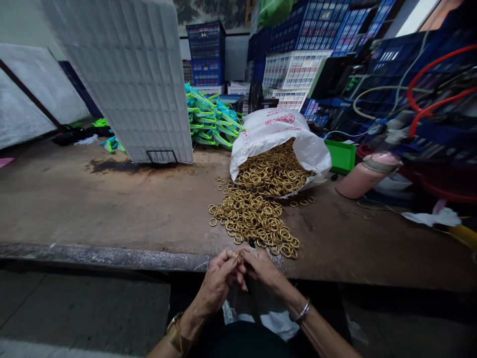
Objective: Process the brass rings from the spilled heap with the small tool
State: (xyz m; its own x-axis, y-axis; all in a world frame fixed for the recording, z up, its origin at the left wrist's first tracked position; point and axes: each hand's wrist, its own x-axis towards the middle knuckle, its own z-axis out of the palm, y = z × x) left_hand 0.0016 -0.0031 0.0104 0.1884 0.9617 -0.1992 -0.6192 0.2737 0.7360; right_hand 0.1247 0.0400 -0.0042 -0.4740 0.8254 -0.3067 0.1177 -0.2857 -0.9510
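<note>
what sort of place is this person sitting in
Probably a small workshop or factory floor: a sack spills brass-coloured rings over a worn workbench, and stacked plastic crates stand behind it.

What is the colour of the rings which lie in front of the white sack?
The rings are dull gold, seen best in the head view.
</note>
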